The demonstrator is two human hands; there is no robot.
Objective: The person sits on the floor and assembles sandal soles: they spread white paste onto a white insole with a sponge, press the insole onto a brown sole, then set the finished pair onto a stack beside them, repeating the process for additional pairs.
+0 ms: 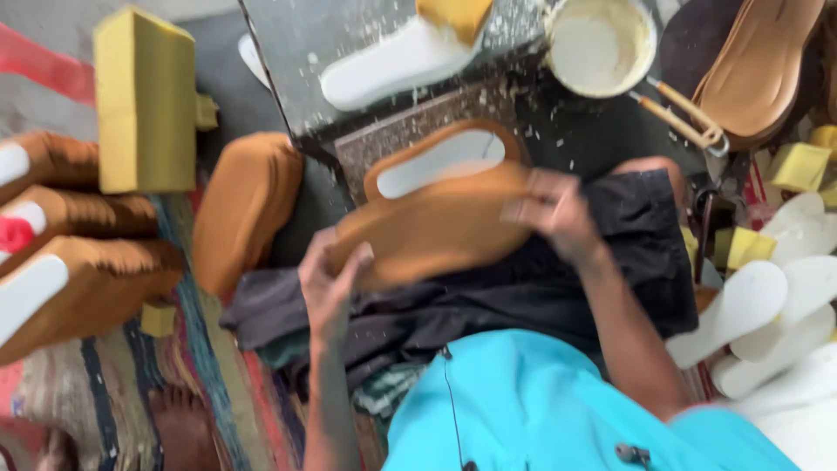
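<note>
Tan leather piece (427,228) sits pinched between left hand (330,283) and right hand (558,214), each grip seemingly closed on an edge; white insole (440,163) beneath, stacked pieces (52,262) waiting.

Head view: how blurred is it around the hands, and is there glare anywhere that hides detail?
Head view: motion blur smears both the left hand and right hand and the tan sole piece they grip, so finger edges are soft; the yellow foam block is also slightly soft; the dark stone slab shows a pale sheen with white specks; the white insoles look bright, nearly washed out.
</note>
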